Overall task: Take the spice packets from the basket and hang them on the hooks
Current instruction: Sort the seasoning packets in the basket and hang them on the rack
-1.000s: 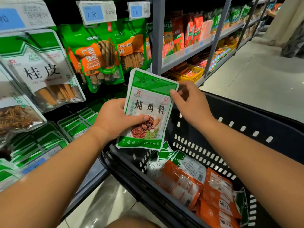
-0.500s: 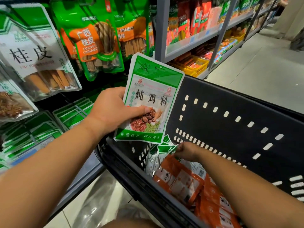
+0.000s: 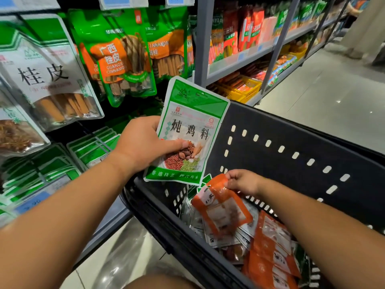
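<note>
Shop: stocked shelves point(image 3: 239, 59), price tags point(image 3: 123, 1)

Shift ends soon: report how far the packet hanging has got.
Done: cannot tell; the hanging packets may be older stock. In hand: left hand holds a green packet, unhung; right hand pinches an orange packet in the basket. Left: more packets there.

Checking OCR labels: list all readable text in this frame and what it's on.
"炖鸡料": green packet in left hand.
"桂皮": white cinnamon bag.
"广西桂皮 GUANGX CINNAMON": green-orange hanging bag.
Blurred: orange packet in right hand, price tags.
</note>
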`<state>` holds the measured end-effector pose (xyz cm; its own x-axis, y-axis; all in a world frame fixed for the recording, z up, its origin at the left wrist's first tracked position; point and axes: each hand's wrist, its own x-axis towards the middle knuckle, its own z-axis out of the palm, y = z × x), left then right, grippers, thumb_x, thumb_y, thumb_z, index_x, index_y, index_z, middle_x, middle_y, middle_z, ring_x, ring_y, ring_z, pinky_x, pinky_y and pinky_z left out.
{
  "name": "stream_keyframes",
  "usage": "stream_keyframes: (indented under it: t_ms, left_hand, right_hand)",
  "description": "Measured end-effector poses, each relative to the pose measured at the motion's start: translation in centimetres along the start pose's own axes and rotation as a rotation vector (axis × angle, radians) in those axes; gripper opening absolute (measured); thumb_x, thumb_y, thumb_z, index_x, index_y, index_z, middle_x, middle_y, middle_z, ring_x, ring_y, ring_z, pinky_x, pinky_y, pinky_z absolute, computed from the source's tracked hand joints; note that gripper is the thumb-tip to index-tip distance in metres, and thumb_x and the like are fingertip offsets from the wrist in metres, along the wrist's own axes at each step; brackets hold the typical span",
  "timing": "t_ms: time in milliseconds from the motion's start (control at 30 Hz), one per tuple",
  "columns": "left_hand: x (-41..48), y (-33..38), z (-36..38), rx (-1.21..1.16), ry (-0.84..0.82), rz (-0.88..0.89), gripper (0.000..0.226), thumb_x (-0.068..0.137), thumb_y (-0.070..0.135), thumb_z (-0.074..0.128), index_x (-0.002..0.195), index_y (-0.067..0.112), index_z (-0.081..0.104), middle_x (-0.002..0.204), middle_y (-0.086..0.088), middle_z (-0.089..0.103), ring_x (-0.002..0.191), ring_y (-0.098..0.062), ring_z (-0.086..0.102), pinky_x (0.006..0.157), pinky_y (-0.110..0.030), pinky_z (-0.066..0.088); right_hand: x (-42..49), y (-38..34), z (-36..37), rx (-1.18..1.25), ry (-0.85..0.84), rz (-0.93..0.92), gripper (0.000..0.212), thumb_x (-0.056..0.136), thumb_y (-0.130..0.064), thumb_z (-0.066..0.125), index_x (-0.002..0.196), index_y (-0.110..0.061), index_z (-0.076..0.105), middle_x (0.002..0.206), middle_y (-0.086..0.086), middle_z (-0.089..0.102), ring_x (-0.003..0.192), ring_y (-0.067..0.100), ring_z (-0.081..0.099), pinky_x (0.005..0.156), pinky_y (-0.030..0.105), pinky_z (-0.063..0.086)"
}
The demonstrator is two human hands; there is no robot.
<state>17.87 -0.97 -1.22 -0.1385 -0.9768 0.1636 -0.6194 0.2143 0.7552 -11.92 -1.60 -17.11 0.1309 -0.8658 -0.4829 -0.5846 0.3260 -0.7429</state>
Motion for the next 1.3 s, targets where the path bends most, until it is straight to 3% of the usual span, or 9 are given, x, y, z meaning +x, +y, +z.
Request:
stream_keyframes:
  t_ms: [167,300,433,567,800,933,1100,1200,1300]
  left_hand:
    - [0.1,0.0,-0.1,-0.002,0.015,-0.002,0.035,0.072,0.04,0.09,0.102,0.03,0.077,0.086,0.014,0.077,0.061,-0.009,0.072,0.056,-0.037,0.062]
    - [-0.1,0.0,-0.3,-0.013,0.06,0.0,0.032,0.073,0.04,0.089,0.1,0.03,0.076,0.083,0.021,0.072,0.069,0.002,0.07,0.057,-0.021,0.058]
    - [0.0,0.0,-0.2,-0.01,0.07,-0.019,0.034,0.072,0.041,0.09,0.101,0.029,0.077,0.084,0.019,0.073,0.072,-0.002,0.071,0.063,-0.028,0.059]
    - [0.0,0.0,-0.1,-0.012,0.063,-0.04,0.035,0.07,0.044,0.091,0.098,0.029,0.077,0.084,0.018,0.075,0.071,-0.002,0.072,0.064,-0.031,0.06]
    - [-0.2,0.2,-0.2,-0.052,0.06,-0.047,0.029,0.07,0.041,0.091,0.095,0.032,0.077,0.083,0.021,0.073,0.076,0.0,0.072,0.072,-0.028,0.059]
    - [-0.4,0.1,-0.4,-0.1,0.054,-0.044,0.024,0.074,0.036,0.089,0.096,0.031,0.077,0.081,0.022,0.073,0.071,0.007,0.071,0.062,-0.011,0.054]
    - [-0.7,-0.1,-0.4,-0.09,0.022,-0.024,0.015,0.08,0.034,0.086,0.091,0.027,0.079,0.083,0.014,0.079,0.073,-0.004,0.075,0.074,-0.034,0.063]
    - [-0.8,0.0,-0.4,-0.093,0.035,-0.013,0.011,0.084,0.033,0.083,0.092,0.027,0.079,0.084,0.015,0.078,0.071,-0.001,0.075,0.071,-0.028,0.062]
    - [-0.9,0.0,-0.4,-0.127,0.039,-0.014,0.009,0.085,0.031,0.081,0.094,0.03,0.078,0.085,0.018,0.076,0.072,0.0,0.074,0.067,-0.021,0.061]
  right_hand:
    - [-3.5,-4.2,-3.9,0.242,0.151,-0.059,0.014,0.102,-0.008,0.056,0.093,-0.016,0.063,0.088,0.01,0.071,0.08,0.025,0.066,0.071,0.035,0.052]
    - [-7.1,-7.0,-6.0,0.388,0.343,-0.057,0.01,0.102,-0.012,0.055,0.099,-0.014,0.065,0.096,0.011,0.075,0.092,0.028,0.073,0.086,0.047,0.06]
    - [-9.8,-8.6,-6.5,0.581,0.523,-0.104,0.014,0.098,-0.011,0.054,0.096,-0.014,0.068,0.088,0.013,0.073,0.09,0.034,0.072,0.093,0.055,0.058]
    - [-10.8,-10.7,-5.5,0.814,0.554,-0.168,0.016,0.098,-0.009,0.053,0.094,-0.015,0.068,0.084,0.01,0.073,0.086,0.031,0.072,0.094,0.056,0.058]
    - [-9.5,-15.0,-0.9,0.694,0.657,-0.253,0.011,0.101,-0.019,0.057,0.096,-0.02,0.066,0.093,0.013,0.077,0.086,0.032,0.077,0.082,0.055,0.062]
    - [-8.5,-16.1,1.3,0.675,0.666,-0.298,0.01,0.099,-0.018,0.056,0.098,-0.016,0.066,0.092,0.013,0.075,0.087,0.034,0.075,0.08,0.058,0.061]
    - [-8.4,-16.4,1.9,0.643,0.611,-0.376,0.011,0.101,-0.02,0.059,0.102,-0.011,0.066,0.087,0.006,0.077,0.081,0.022,0.076,0.077,0.043,0.065]
    - [-7.9,-15.7,1.4,0.606,0.608,-0.398,0.015,0.102,-0.026,0.06,0.103,-0.014,0.068,0.088,0.001,0.077,0.081,0.015,0.076,0.077,0.038,0.064]
    - [-7.0,-13.6,0.9,0.531,0.609,-0.341,0.029,0.104,-0.038,0.055,0.099,-0.014,0.069,0.09,0.007,0.075,0.078,0.016,0.073,0.076,0.038,0.062]
